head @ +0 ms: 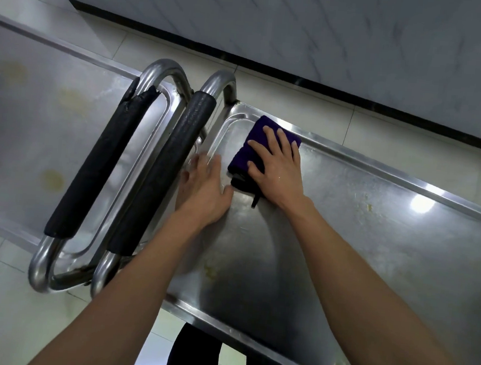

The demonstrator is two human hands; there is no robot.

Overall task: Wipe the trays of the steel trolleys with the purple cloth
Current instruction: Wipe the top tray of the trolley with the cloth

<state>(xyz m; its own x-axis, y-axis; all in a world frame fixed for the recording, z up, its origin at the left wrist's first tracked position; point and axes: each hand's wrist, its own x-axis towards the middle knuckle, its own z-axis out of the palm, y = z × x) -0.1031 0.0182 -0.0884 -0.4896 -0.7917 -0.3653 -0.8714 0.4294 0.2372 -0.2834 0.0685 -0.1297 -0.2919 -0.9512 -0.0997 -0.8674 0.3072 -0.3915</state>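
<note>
A folded purple cloth [251,143] lies in the far left corner of the right steel trolley's tray [358,237]. My right hand [278,168] presses flat on the cloth with fingers spread straight. My left hand [204,188] rests flat on the tray just left of the cloth, fingers straight and slightly blurred, near the tray's end rim. Yellowish crumbs and smears dot the right tray's surface. A second steel trolley's tray [36,126] lies to the left, with brownish stains on it.
Two curved steel push handles with black foam grips [96,165] [165,173] stand side by side between the two trays. Pale floor tiles surround the trolleys; a wall with a black skirting strip [299,80] runs behind. My dark trouser leg [191,357] shows below the tray's near rim.
</note>
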